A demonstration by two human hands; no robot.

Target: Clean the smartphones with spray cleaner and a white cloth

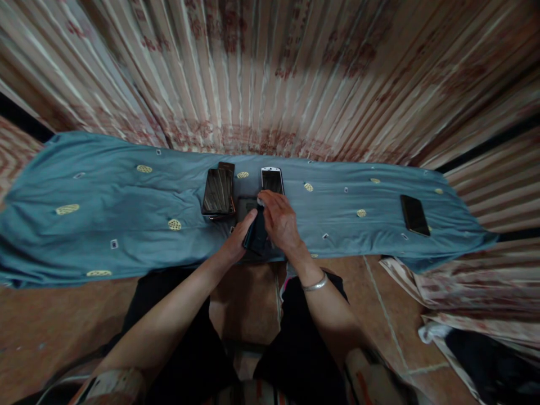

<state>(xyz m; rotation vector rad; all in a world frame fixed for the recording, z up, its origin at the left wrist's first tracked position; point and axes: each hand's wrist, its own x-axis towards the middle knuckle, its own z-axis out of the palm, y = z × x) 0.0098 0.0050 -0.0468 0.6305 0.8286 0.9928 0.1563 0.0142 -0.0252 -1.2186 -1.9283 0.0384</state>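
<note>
Near the front edge of the covered table, my left hand [237, 239] is closed around a dark phone [255, 233], its thumb along the side. My right hand [279, 218] bends over the phone's upper end, fingers pinched together. A small pale bit [260, 201] shows at those fingertips, too small to name. Under and behind the held phone lies a flat dark thing [245, 205], mostly hidden. Just beyond my right hand is a white-framed phone [271, 179], its lower part covered by the hand. To the left, several phones lie in a stack [217, 192].
A blue patterned cloth [126, 197] covers the long table. Toward its right end lies another dark phone [414, 215]. Pleated curtains [253, 84] hang right behind the table. My legs [177, 326] are below the front edge, and dark fabric [489, 360] lies at lower right.
</note>
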